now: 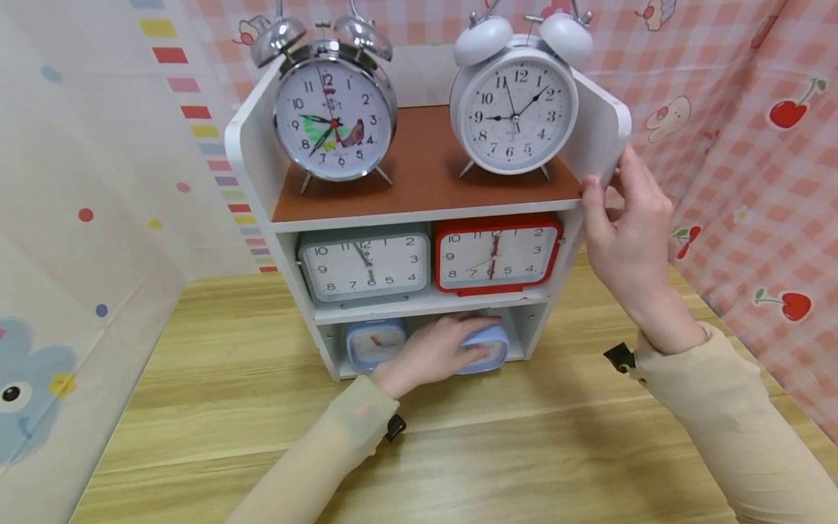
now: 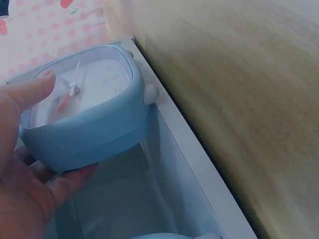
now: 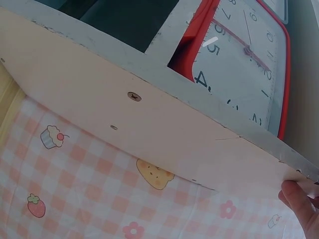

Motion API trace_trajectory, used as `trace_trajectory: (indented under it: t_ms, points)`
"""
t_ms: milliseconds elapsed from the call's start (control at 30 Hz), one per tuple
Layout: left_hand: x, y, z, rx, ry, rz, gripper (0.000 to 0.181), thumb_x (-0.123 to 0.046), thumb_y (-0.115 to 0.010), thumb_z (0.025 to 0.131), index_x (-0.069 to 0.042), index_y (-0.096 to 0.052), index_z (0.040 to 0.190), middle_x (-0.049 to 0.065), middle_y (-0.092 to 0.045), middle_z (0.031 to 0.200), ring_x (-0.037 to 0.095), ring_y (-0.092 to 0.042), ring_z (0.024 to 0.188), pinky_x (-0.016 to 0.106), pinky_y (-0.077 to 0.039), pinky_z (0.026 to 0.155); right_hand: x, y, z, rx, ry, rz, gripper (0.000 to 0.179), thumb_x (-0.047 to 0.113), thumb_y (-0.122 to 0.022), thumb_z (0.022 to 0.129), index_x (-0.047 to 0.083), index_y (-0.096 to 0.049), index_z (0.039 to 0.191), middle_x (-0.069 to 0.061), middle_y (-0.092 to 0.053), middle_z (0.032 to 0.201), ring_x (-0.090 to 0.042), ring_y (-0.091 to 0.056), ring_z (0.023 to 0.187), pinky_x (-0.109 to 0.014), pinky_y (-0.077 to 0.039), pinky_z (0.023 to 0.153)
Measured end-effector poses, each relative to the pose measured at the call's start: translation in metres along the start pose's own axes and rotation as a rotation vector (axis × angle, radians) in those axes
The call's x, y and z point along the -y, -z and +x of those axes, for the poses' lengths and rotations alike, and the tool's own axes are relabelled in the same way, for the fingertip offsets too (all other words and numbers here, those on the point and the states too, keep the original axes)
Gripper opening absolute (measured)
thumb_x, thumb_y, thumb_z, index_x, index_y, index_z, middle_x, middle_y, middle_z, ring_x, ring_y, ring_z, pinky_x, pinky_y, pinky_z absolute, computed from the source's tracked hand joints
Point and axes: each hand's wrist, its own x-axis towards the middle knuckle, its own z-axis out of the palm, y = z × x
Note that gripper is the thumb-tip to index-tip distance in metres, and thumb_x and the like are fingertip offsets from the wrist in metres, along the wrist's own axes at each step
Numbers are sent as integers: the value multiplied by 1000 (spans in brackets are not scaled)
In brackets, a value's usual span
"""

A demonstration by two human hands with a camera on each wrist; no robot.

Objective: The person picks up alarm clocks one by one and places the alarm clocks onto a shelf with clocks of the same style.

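In the bottom compartment of a small white shelf point(image 1: 425, 316), my left hand point(image 1: 428, 349) grips a light blue alarm clock point(image 1: 492, 351). The left wrist view has my thumb over this clock's point(image 2: 89, 127) face and fingers beneath it, its body tilted. Another light blue clock point(image 1: 373, 342) stands left of that hand. My right hand point(image 1: 628, 233) holds the shelf's right side panel by its edge near the top board; in the right wrist view, only some of its fingertips point(image 3: 296, 196) show.
On the brown top board point(image 1: 419, 160) stand a silver twin-bell clock point(image 1: 334, 120) and a white one point(image 1: 517, 109). The middle compartment holds a grey clock point(image 1: 366, 266) and a red clock point(image 1: 497, 255). Underneath is a wooden table point(image 1: 491, 444), with patterned cloth behind.
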Motion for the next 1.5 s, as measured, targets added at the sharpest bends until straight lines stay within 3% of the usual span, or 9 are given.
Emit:
trace_trajectory:
  t_ms: [200, 400, 600, 733, 867, 967, 1100, 1233, 1500]
  points:
    - [-2, 0, 4, -4, 14, -22, 50, -32, -64, 106, -23, -54, 154, 2, -72, 139, 11, -64, 85, 31, -58, 82, 0, 0, 0, 5, 1, -6, 42, 15, -54, 106, 0, -59, 145, -25, -69, 130, 16, -60, 113, 3, -49, 81]
    - [-3, 1, 7, -11, 7, -36, 50, -31, -63, 106, -22, -54, 154, 1, -60, 156, 15, -69, 124, 40, -57, 108, 0, 0, -1, 0, 3, -23, 41, 14, -55, 106, -2, -59, 143, -25, -70, 129, 16, -62, 114, 4, -48, 79]
    - [-3, 0, 9, 2, 14, -13, 51, -32, -62, 107, -22, -52, 156, 1, -58, 158, 18, -67, 132, 41, -56, 111, 0, 1, -1, 13, 10, -48, 41, 16, -54, 107, -1, -59, 144, -24, -70, 130, 2, -68, 118, 5, -47, 79]
    - [-5, 1, 9, 5, 13, 38, 50, -33, -60, 108, -22, -51, 156, 4, -73, 134, 13, -72, 100, 32, -60, 89, 0, 1, -2, 20, 14, -60, 42, 16, -53, 107, -1, -58, 145, -24, -70, 131, -15, -72, 120, 5, -47, 80]
    - [-7, 0, 10, -18, 0, 103, 48, -31, -61, 108, -21, -54, 155, 3, -74, 93, 8, -51, 64, 23, -45, 59, 0, 0, -2, 2, 5, -43, 41, 17, -54, 107, -1, -59, 143, -25, -71, 129, 7, -67, 115, 5, -47, 79]
    - [-8, -2, 10, -74, -29, 195, 46, -31, -63, 107, -21, -57, 151, 4, -78, 104, 6, -59, 68, 21, -51, 61, 0, 0, -1, -13, -3, -28, 40, 16, -55, 106, -2, -60, 141, -26, -71, 126, 24, -57, 110, 5, -47, 79]
    - [-10, -5, 8, -176, -87, 339, 44, -30, -67, 104, -20, -61, 147, 6, -72, 135, 14, -75, 96, 28, -63, 77, 0, 0, -1, -13, -2, -31, 40, 15, -55, 106, -2, -60, 141, -26, -71, 127, 26, -55, 110, 5, -47, 79]
    - [-10, -9, 6, -269, -154, 469, 43, -31, -71, 102, -19, -63, 142, 5, -69, 139, 17, -77, 98, 30, -65, 76, 0, 0, -1, -9, -1, -35, 40, 16, -55, 106, -2, -60, 141, -25, -71, 128, 23, -57, 111, 5, -47, 79]
    - [-10, -14, 3, -307, -205, 632, 44, -30, -72, 101, -24, -61, 143, 1, -64, 146, 18, -74, 110, 28, -64, 72, -1, 1, -1, 3, 8, -55, 41, 17, -54, 107, -1, -59, 143, -24, -71, 130, -10, -72, 119, 5, -47, 80]
